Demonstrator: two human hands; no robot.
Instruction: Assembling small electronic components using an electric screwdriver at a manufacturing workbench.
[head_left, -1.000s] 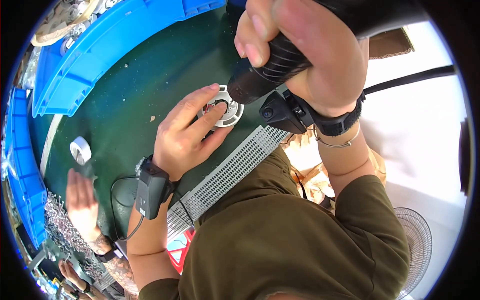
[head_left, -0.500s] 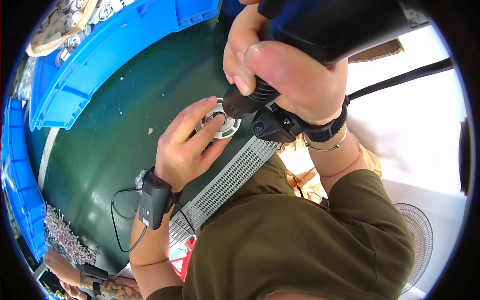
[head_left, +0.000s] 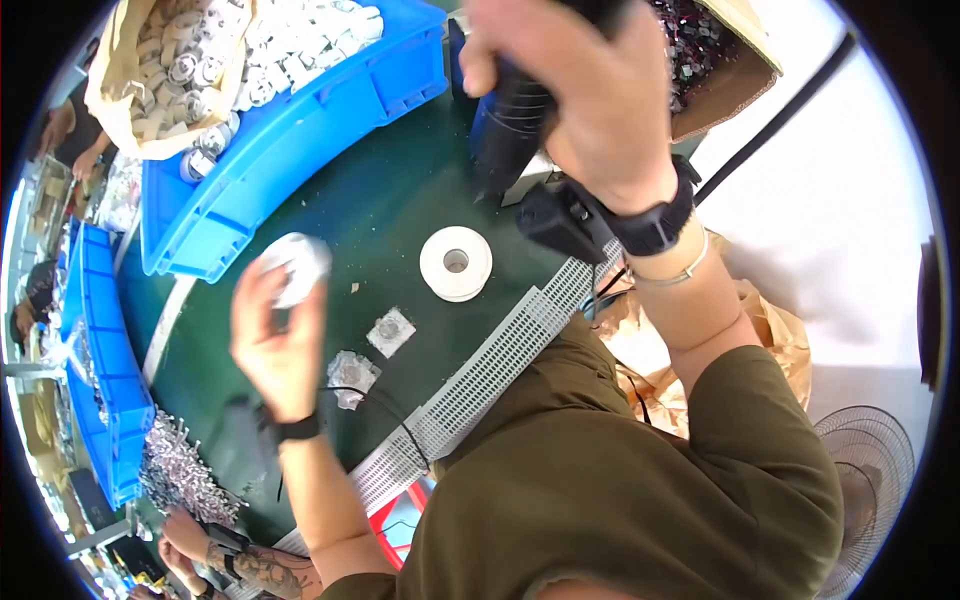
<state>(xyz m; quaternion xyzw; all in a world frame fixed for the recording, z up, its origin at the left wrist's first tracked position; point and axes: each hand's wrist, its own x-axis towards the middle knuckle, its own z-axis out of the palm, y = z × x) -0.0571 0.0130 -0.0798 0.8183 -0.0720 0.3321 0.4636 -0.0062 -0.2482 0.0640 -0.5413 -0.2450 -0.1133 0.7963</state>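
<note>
My left hand [head_left: 278,350] is raised above the green table at left. Its fingers are closed on a round white plastic part [head_left: 300,266], blurred by motion. My right hand [head_left: 612,115] grips a black handheld power tool [head_left: 513,125] with a ribbed neck, its nose pointing down; the upper body runs out of view at the top. Between the hands, a thick white ring [head_left: 456,282] with a central hole lies on the table, touched by neither hand. Two small whitish blocks, a square one [head_left: 390,332] and a rougher one [head_left: 352,378], lie nearer me.
A blue bin [head_left: 300,140] at far left holds many white round parts and a paper bag [head_left: 118,100]. Another blue bin [head_left: 110,370] stands farther left, beside a pile of thin pinkish pieces [head_left: 185,465]. A cardboard box [head_left: 725,110] sits at far right. A co-worker's tattooed arm [head_left: 265,570] enters lower left.
My left hand has lifted the round white part and carried it left, uncovering the white ring. My right hand has raised the tool away from it. The view has shifted, showing more bins.
</note>
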